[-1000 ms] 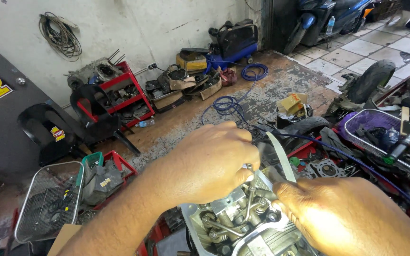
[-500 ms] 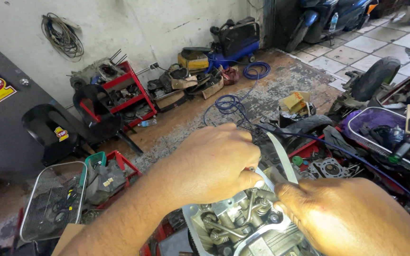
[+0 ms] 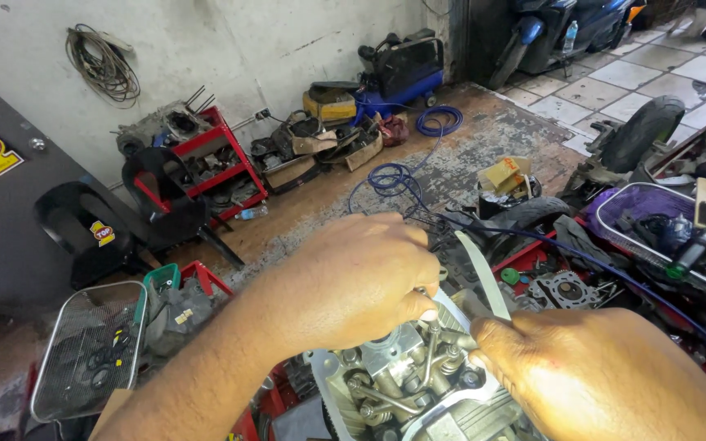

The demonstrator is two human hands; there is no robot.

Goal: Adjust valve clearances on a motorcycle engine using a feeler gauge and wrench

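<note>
At lower centre, the left hand (image 3: 353,286) pinches a small tool (image 3: 430,359) on the cylinder head (image 3: 402,384) while the right hand (image 3: 606,376) grips a feeler gauge (image 3: 484,273); best kept flat and steady.

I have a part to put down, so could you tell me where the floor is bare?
Bare floor lies between the blue hose coil and the tiled area. The wall side by the red rack is crowded, as are the trays right of the cylinder head.

Both hands (image 3: 353,286) pinch tools over the cylinder head (image 3: 402,388) (valves exposed).
</note>
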